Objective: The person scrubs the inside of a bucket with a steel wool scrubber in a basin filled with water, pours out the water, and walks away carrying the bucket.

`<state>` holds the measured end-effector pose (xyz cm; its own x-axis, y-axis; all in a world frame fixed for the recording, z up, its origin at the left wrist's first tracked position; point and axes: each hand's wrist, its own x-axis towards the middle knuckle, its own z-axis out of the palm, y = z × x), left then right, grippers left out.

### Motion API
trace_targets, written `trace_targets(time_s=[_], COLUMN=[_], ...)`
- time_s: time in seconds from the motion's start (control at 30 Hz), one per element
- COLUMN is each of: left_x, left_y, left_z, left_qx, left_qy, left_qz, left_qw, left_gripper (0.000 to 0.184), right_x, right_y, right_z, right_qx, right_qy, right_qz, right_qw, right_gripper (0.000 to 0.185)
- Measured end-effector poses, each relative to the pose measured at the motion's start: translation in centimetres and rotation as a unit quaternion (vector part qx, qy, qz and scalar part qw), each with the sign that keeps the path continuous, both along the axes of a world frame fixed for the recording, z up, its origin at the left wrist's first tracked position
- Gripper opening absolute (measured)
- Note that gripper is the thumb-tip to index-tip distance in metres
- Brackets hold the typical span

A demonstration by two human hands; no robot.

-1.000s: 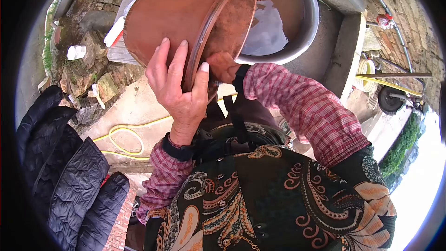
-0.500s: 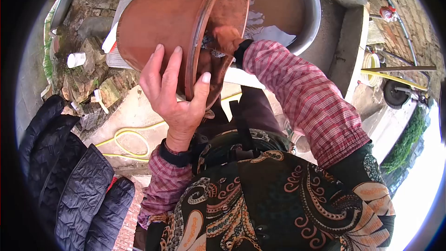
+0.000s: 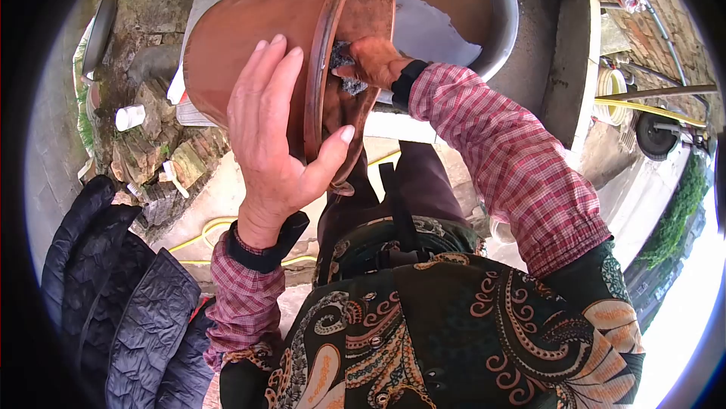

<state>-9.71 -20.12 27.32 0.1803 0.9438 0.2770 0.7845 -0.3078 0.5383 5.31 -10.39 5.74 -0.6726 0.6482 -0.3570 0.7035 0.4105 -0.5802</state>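
A brown-orange bucket [image 3: 261, 38] lies tilted on its side, its mouth facing right. My left hand [image 3: 272, 136] supports it from below and in front, fingers along the outer wall and thumb over the rim. Inside the mouth, my right hand [image 3: 376, 62] grips a grey scouring pad [image 3: 350, 80] that looks like steel wool, held near the lower inner wall. Part of the pad is hidden by the fingers. The lower rim looks bent or broken. Behind the bucket stands a wide metal basin [image 3: 505, 23] of brownish water.
Concrete ledges [image 3: 571, 68] flank the basin. A yellow hose [image 3: 215, 231] lies on the ground at left, near stacked stones [image 3: 151, 152], a white cup [image 3: 130, 117] and a brush [image 3: 175, 180]. A black quilted jacket [image 3: 147, 318] hangs at lower left.
My right hand has shifted within the bucket's mouth, and more of the scouring pad shows. My left fingers lie flatter and closer together along the bucket, which has moved slightly left.
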Motion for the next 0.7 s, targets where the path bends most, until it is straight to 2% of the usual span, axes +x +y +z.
trace_targets(time_s=[0.17, 0.23, 0.3, 0.37, 0.5, 0.57, 0.6, 0.63, 0.67, 0.7], left_x=[1.3, 1.6, 1.7, 2.2, 3.1, 3.6, 4.1, 4.6, 5.0, 5.2], left_y=[3.1, 3.7, 4.0, 4.3, 4.6, 4.5, 4.6, 4.7, 4.8, 4.8], left_z=[0.8, 0.9, 0.7, 0.5, 1.1, 1.2, 1.4, 1.7, 1.9, 2.0], left_qx=[-0.017, -0.010, -0.007, 0.019, 0.019, 0.023, 0.018, 0.014, 0.009, 0.006], left_qy=[0.022, 0.022, 0.035, 0.035, 0.063, 0.091, 0.128, 0.164, 0.201, 0.233], left_qz=[-0.054, -0.049, -0.043, -0.020, -0.002, 0.008, 0.017, 0.026, 0.035, 0.048], left_qw=[0.998, 0.999, 0.998, 0.999, 0.998, 0.996, 0.992, 0.986, 0.979, 0.971], left_gripper=[0.074, 0.067, 0.062, 0.055, 0.050, 0.050, 0.051, 0.052, 0.054, 0.054], right_x=[0.2, -0.4, -0.8, -1.2, -2.0, -2.2, -2.0, -1.8, -2.1, -2.2], right_y=[1.4, 1.6, 1.3, 0.4, -3.6, -6.5, -7.3, -8.4, -9.6, -10.1], right_z=[0.1, -1.8, -2.7, -2.7, -3.3, -3.4, -2.1, -2.5, -2.8, -2.6], right_qx=[0.119, 0.172, 0.165, 0.153, 0.139, 0.142, 0.088, 0.157, 0.104, 0.100], right_qy=[0.128, 0.219, 0.219, 0.181, 0.088, 0.136, 0.134, 0.196, 0.264, 0.279], right_qz=[0.009, -0.003, 0.003, 0.026, 0.092, 0.042, 0.037, 0.027, -0.015, -0.023], right_qw=[0.985, 0.961, 0.962, 0.971, 0.982, 0.980, 0.986, 0.968, 0.959, 0.955], right_gripper=[0.019, 0.016, 0.017, 0.018, 0.035, 0.059, 0.066, 0.058, 0.054, 0.050])
